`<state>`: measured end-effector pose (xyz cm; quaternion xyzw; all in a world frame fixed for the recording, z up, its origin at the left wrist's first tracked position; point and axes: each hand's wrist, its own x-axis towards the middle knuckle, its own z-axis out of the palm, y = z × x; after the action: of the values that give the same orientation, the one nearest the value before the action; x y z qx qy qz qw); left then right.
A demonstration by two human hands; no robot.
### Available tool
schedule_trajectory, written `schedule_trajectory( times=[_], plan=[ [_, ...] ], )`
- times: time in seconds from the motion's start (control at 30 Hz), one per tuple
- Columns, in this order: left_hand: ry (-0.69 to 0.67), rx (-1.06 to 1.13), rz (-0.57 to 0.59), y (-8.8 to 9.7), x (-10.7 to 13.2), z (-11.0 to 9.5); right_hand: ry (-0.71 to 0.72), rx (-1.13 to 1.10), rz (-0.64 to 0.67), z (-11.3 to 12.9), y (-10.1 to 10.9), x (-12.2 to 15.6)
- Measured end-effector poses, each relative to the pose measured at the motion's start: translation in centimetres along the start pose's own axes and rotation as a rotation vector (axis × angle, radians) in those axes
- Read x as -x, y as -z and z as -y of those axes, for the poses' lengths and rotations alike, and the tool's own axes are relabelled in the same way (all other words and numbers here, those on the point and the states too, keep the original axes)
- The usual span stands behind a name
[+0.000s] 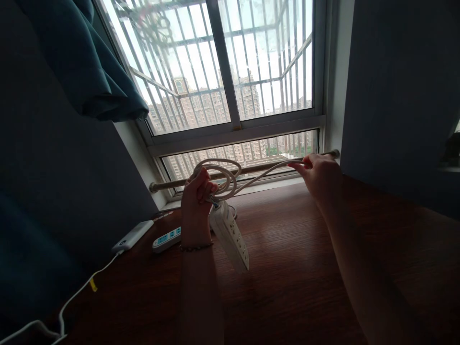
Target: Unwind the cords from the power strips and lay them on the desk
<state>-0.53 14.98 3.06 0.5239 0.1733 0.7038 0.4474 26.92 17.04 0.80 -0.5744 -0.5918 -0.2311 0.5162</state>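
My left hand (199,201) is closed around loops of a white power cord (230,178), held up over the desk. From that cord hangs a white power strip (230,235), tilted, its socket face turned to the right. Out to the right, my right hand (319,175) pinches a stretch of the same cord, which runs fairly taut between both hands. Whether a plug sits inside the right hand is hidden. Behind my left wrist lies a second power strip (168,238) with blue sockets, partly covered by the arm.
A white power bank (132,236) with a cable (88,281) plugged in rests at the desk's left. The brown wooden desk (287,268) meets a window with a horizontal rail (255,168). A blue curtain (97,72) hangs at upper left.
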Motion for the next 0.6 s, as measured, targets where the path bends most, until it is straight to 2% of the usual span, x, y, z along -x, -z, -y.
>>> schedule_trajectory(
  times=[0.07, 0.1, 0.2, 0.27, 0.33, 0.4, 0.5, 0.6],
  plan=[
    [0.019, -0.052, 0.011, -0.7, 0.1, 0.2, 0.047, 0.069, -0.195, 0.4, 0.4, 0.3],
    [0.038, -0.085, 0.018, -1.0, 0.2, 0.3, 0.045, 0.089, -0.237, 0.6, 0.6, 0.5],
    [0.091, -0.192, 0.014, -2.0, 0.4, 0.5, -0.032, 0.04, -0.183, 0.8, 1.0, 0.7],
    [0.106, -0.259, -0.017, -2.4, 0.5, 0.5, -0.056, -0.106, -0.151, 1.0, 0.9, 0.6],
    [0.116, -0.307, -0.024, -2.8, 0.6, 0.6, -0.052, -0.368, -0.16, 1.4, 0.7, 0.4],
    [0.131, -0.346, -0.011, -3.1, 0.7, 0.8, -0.061, -0.748, -0.138, 2.1, 0.6, 0.2],
    [0.157, -0.411, -0.011, -3.7, 0.8, 1.4, -0.16, -1.313, -0.088, 3.3, 1.0, 0.0],
    [0.185, -0.462, 0.017, -4.4, 0.8, 2.4, -0.293, -1.59, -0.148, 4.1, 2.0, -0.1]
  ],
)
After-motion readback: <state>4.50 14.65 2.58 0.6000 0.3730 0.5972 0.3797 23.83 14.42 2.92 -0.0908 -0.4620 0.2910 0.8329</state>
